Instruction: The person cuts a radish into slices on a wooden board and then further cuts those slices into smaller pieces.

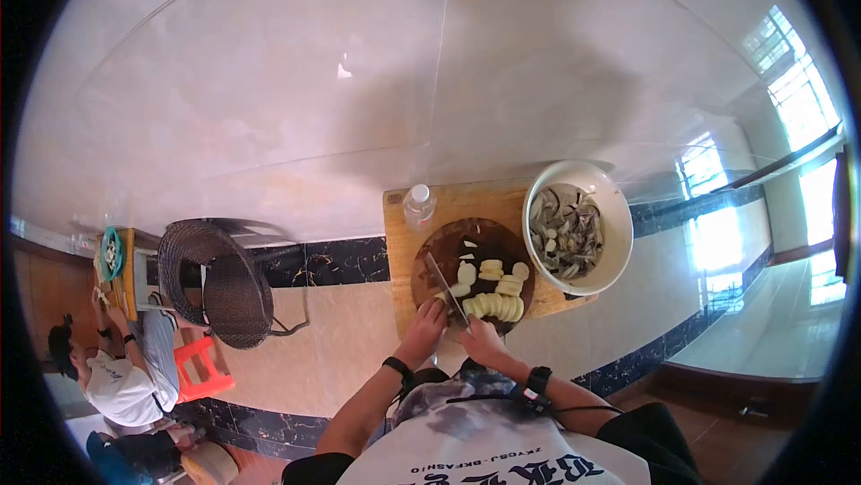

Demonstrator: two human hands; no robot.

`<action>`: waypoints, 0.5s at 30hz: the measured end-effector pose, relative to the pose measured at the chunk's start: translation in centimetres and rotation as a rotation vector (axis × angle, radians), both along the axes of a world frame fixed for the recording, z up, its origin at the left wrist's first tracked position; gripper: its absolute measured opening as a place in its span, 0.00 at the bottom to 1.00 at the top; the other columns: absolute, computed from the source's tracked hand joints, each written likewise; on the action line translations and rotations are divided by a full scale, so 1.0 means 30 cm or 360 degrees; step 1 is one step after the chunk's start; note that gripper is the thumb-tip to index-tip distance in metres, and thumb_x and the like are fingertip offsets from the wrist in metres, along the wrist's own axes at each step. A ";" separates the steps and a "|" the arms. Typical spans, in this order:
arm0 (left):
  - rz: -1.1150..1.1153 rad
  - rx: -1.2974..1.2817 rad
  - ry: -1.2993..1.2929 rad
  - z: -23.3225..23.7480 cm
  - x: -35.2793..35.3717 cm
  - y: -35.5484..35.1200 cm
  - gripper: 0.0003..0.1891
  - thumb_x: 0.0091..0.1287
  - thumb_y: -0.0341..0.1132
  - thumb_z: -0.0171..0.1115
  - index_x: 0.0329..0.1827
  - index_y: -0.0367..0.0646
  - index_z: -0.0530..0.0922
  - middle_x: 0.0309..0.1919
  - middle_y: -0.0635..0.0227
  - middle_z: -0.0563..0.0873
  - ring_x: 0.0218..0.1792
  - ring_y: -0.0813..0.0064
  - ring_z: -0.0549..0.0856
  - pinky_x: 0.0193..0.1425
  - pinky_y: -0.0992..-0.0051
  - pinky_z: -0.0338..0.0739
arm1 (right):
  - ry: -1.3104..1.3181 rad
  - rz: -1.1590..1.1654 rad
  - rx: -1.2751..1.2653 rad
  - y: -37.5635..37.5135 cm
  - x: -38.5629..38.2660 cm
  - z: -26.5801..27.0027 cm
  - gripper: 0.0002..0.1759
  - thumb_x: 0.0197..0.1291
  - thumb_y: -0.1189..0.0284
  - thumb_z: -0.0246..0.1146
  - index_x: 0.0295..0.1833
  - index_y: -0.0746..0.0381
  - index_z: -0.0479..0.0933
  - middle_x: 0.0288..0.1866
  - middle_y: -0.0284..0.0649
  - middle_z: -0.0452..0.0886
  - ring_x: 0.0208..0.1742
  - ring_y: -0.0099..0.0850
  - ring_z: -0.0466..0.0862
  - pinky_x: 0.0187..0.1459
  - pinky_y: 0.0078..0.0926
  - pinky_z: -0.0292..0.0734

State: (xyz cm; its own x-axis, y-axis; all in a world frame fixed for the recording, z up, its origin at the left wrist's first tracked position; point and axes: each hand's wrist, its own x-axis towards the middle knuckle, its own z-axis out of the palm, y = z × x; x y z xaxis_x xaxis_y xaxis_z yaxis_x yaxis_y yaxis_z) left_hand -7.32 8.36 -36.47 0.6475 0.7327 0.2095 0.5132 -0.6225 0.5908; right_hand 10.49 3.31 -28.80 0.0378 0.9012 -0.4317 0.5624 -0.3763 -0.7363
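My right hand [480, 339] is closed around the handle of a steel kitchen knife [446, 290]. Its blade lies over the round dark wooden chopping board [448, 247] on the small light wooden table [399, 225]. My left hand [428, 316] holds down a pale vegetable piece [441, 297] with curled fingers at the board's near edge, just beside the pale round cut slices [498, 298].

A board [448, 247] lay in the middle of the counter [399, 261], with slices [493, 306] on its near part. A bottle [419, 205] stood behind it and a bowl [617, 238] sat at the right edge.
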 end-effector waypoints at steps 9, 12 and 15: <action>0.0046 -0.0055 -0.0049 0.027 0.015 0.000 0.15 0.63 0.27 0.60 0.52 0.31 0.79 0.57 0.49 0.79 0.66 0.48 0.77 0.72 0.60 0.74 | 0.0057 0.0074 -0.0041 0.071 -0.011 -0.094 0.16 0.66 0.68 0.58 0.48 0.73 0.73 0.35 0.68 0.81 0.44 0.69 0.81 0.43 0.59 0.75; 0.0045 -0.0059 -0.0078 0.030 0.022 -0.008 0.15 0.63 0.27 0.59 0.52 0.30 0.78 0.57 0.49 0.79 0.66 0.48 0.77 0.71 0.59 0.75 | 0.0060 0.0055 0.0071 0.053 -0.016 -0.144 0.17 0.67 0.68 0.59 0.51 0.72 0.72 0.37 0.70 0.81 0.46 0.70 0.81 0.44 0.62 0.74; 0.0061 -0.0058 -0.0101 0.027 0.013 -0.005 0.15 0.63 0.26 0.59 0.52 0.31 0.78 0.57 0.49 0.78 0.65 0.47 0.77 0.71 0.58 0.75 | -0.0054 0.0033 0.0140 0.037 -0.041 -0.182 0.17 0.66 0.70 0.59 0.50 0.74 0.70 0.34 0.69 0.82 0.43 0.70 0.82 0.42 0.62 0.77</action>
